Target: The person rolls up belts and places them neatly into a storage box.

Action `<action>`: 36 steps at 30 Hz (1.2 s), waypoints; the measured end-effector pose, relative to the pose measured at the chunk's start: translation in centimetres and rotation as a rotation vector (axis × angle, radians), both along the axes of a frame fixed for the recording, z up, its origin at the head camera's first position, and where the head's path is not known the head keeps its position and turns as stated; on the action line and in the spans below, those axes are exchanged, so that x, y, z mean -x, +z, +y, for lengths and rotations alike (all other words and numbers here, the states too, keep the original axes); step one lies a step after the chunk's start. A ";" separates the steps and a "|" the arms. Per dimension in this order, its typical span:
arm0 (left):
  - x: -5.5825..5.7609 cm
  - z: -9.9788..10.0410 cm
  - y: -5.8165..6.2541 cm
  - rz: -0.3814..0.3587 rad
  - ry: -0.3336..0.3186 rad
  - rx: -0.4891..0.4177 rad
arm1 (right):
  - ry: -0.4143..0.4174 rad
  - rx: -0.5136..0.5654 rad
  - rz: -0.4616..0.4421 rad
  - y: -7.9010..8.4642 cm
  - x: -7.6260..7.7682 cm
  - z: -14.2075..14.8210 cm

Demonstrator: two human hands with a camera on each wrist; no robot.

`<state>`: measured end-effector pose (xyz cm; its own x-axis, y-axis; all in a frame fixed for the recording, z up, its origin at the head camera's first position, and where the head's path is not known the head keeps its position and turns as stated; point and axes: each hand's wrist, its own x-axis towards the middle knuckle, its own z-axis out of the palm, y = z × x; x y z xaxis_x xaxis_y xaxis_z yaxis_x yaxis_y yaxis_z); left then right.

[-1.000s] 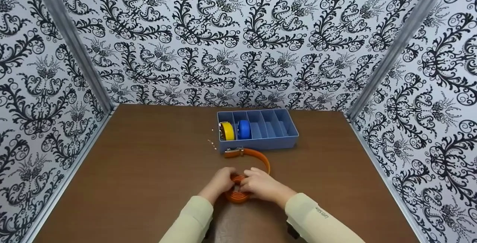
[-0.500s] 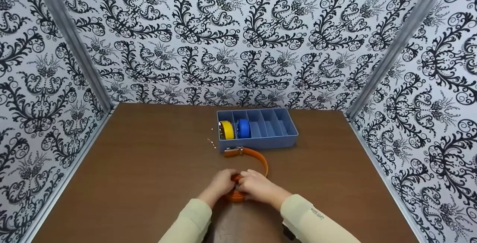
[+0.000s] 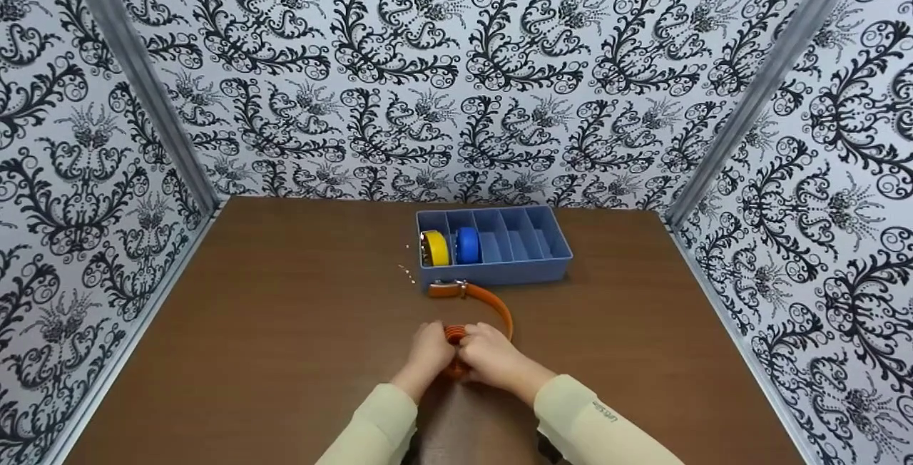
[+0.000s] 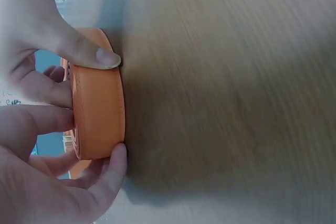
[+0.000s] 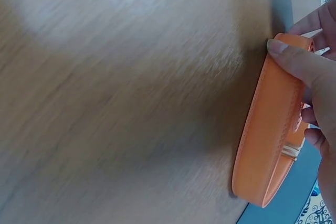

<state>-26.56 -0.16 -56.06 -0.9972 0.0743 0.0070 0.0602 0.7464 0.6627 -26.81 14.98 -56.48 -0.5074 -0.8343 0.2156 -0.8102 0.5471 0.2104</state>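
Observation:
An orange belt [image 3: 502, 310] stands on edge on the brown table, partly rolled into a coil. Its loose end curves round to a metal buckle [image 3: 460, 284] in front of the tray. My left hand [image 3: 430, 349] holds the coil's left side, its fingertips against the outer turn in the left wrist view. From the other side my right hand [image 3: 492, 355] pinches the coil, and its thumb [image 5: 278, 47] lies on the orange strap in the right wrist view. Both hands hide much of the coil in the head view.
Behind the belt stands a blue-grey divided tray [image 3: 499, 272]. A yellow rolled belt [image 3: 436, 248] and a blue rolled belt [image 3: 468, 245] sit in its two leftmost compartments. Small pale specks [image 3: 406, 274] mark the table left of the tray. Patterned walls enclose the table [image 3: 285, 308].
The hands have closed in around the coil and cover more of it. My right hand has shifted slightly left, and the belt's loose curve has drawn in a little.

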 end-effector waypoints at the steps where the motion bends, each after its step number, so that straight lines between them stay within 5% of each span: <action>1: 0.1 0.1 0.0 0.003 -0.008 0.012 | 0.005 0.006 -0.002 0.0 0.0 0.1; 11: 0.7 0.3 0.1 -0.030 -0.091 -0.033 | 0.071 0.002 -0.076 0.4 0.3 1.6; 19: 1.6 -0.3 0.6 -0.077 -0.221 -0.018 | 0.116 -0.025 -0.126 1.2 1.1 2.9; 24: 2.1 -0.5 0.8 -0.134 -0.286 -0.020 | 0.131 -0.051 -0.116 1.3 1.6 2.8; 28: 2.2 -0.6 0.6 -0.104 -0.318 -0.034 | 0.145 -0.014 -0.092 1.0 1.7 2.6; 36: 1.3 -0.4 0.0 0.011 -0.232 -0.061 | 0.144 0.030 -0.068 0.5 1.1 2.4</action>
